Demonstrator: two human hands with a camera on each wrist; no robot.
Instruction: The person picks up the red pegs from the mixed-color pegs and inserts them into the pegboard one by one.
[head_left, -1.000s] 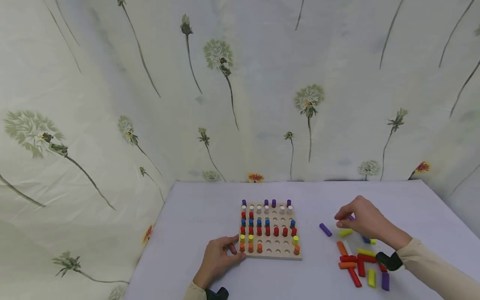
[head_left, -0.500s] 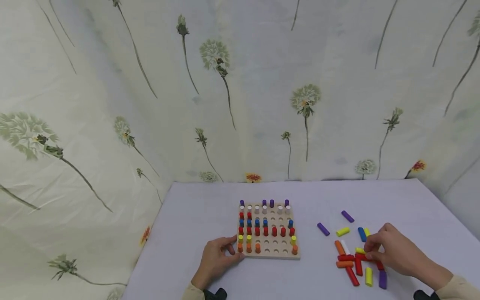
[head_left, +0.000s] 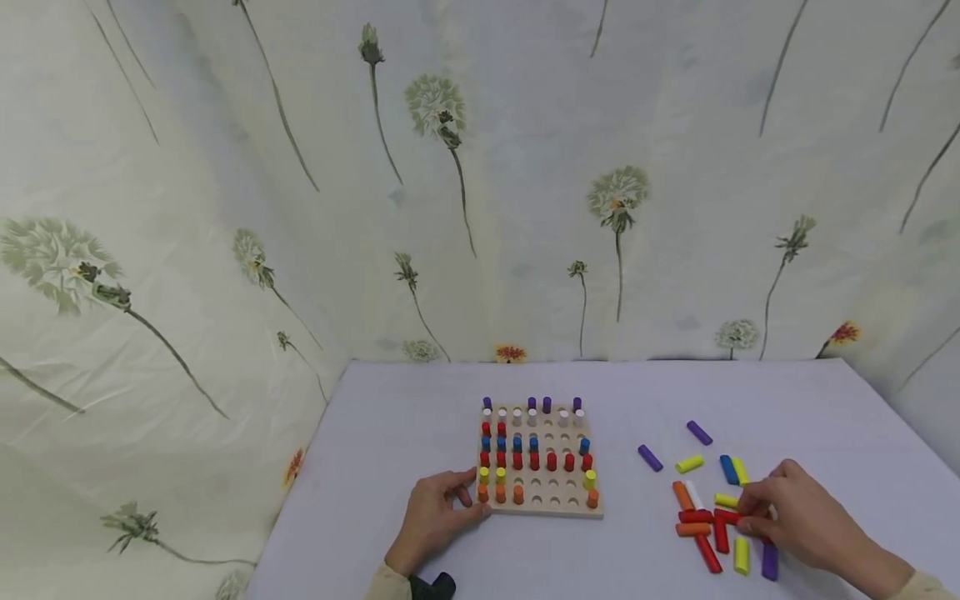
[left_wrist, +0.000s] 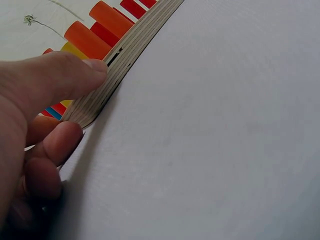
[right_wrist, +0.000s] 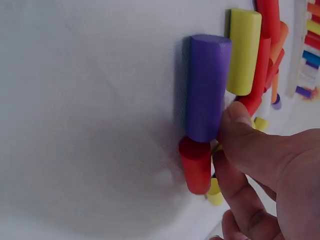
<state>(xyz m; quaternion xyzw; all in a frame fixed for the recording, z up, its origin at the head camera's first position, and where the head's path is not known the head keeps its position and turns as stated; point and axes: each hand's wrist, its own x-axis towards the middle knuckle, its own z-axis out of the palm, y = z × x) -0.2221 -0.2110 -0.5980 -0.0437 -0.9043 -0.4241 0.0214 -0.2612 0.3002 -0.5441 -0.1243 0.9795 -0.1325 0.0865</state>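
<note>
My left hand [head_left: 433,512] grips the near left corner of a wooden pegboard [head_left: 547,512], thumb along the front edge and fingers at the side. Upright coloured pegs stand in rows on it, among bare holes. My right hand [head_left: 817,521] is over a loose pile of pegs, thumb and forefinger curled close around the end of a red peg [head_left: 727,517]. I cannot tell whether they pinch it. In the right wrist view, another red peg [right_wrist: 198,170] lies beside the forefinger, touching a purple peg [right_wrist: 207,90] in that view.
Loose pegs lie right of the board: a purple peg [head_left: 650,457], an orange peg [head_left: 693,529], a white peg [head_left: 693,494], a blue peg [head_left: 728,469] and several others. The white-covered table [head_left: 375,433] ends at a flowered cloth backdrop [head_left: 525,208].
My right hand has moved from above the far purple peg down and toward me, to the red pegs. That purple peg is now uncovered. My left hand stays at the board's corner.
</note>
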